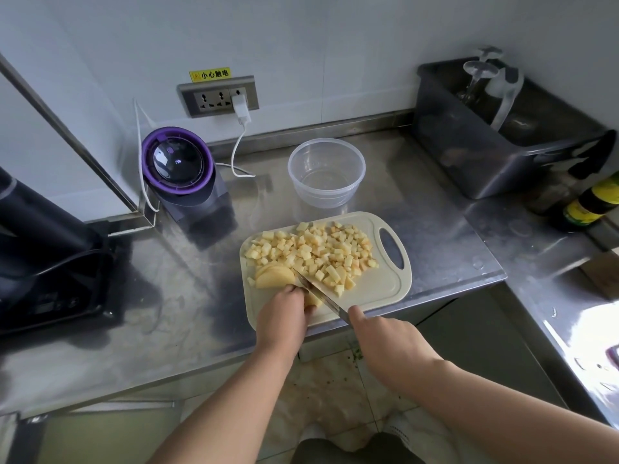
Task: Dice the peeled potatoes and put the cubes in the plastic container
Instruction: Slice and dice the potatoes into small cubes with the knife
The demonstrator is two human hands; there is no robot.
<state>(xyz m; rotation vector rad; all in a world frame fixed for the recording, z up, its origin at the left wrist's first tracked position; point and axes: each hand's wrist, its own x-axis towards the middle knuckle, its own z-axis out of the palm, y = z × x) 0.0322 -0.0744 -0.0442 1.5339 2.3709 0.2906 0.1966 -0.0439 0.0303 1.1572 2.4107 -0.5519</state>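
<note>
Knife (318, 293): long axis 4→10 o'clock, tip at 10, over cutting board (385, 289).
R hand (385, 339): wrapped round the handle.
L hand (284, 313): fingers curled on potato piece (313, 299), prob. pinning it.
Cubes (315, 249): piled at board's 12.
Plastic container (326, 172): 12 o'clock, just beyond board.

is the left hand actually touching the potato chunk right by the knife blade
Touching. The head view shows the left hand curled directly onto the potato chunk, pinning it to the cutting board beside the knife, with no gap.
</note>
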